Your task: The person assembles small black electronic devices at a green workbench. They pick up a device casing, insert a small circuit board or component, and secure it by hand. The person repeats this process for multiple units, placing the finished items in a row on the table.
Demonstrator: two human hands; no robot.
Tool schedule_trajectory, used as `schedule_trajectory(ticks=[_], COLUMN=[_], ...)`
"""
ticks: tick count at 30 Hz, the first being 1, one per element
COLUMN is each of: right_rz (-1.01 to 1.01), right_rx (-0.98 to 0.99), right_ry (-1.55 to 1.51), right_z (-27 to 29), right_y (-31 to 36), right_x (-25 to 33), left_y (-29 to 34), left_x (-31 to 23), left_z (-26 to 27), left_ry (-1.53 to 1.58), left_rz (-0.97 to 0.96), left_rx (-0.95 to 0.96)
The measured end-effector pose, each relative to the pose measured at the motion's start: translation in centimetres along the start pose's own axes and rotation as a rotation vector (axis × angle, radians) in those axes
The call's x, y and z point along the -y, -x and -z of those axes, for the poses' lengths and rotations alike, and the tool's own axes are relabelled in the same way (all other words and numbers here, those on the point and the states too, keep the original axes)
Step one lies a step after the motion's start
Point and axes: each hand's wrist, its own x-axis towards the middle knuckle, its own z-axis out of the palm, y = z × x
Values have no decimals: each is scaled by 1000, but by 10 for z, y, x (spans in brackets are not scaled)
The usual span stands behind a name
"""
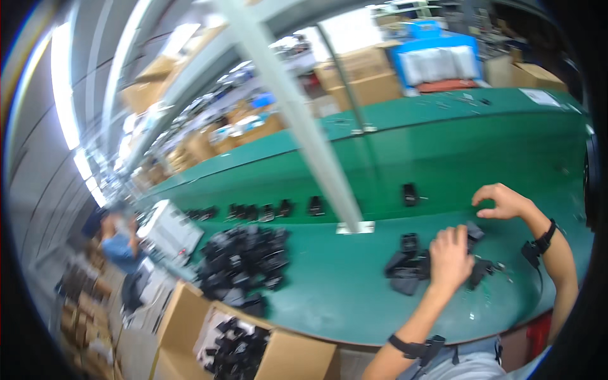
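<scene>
My left hand (pixel 451 258) is over the near right part of the green bench, fingers bent and close together around a dark plastic part (pixel 474 233) that shows at its far right side. The palm side is hidden. Left of this hand lies a small group of black plastic parts (pixel 405 272), nearly touching it. My right hand (pixel 503 201) hovers farther off to the right, thumb and forefinger curved apart with nothing visible between them. Below it sits another black piece (pixel 479 272) among small shiny bits (pixel 499 267).
A big heap of black parts (pixel 244 259) covers the bench's left. An open cardboard box (pixel 304 354) of black pieces stands at its front edge. A grey post (pixel 329 171) rises mid-bench. Single black parts (pixel 315 206) line the back. A person (pixel 123 244) is at far left.
</scene>
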Motion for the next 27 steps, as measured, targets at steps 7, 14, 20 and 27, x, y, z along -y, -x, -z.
schedule_trajectory(ticks=[7,14,20,27], right_rz=[-207,-478,-793,-742], right_rx=[-189,-384,-409,-385], right_ry=[-52,293,244,-217], right_z=[-7,14,11,-1], right_y=[105,197,259,224], right_x=[-22,-33,-48,-44], left_y=[0,0,2,5], left_x=[5,-10,-26,-25], left_z=[-2,5,6,-5], left_ry=[56,241,427,519], left_rz=[-66,-86,-136,-107], left_rx=[-149,-261,-256,-170])
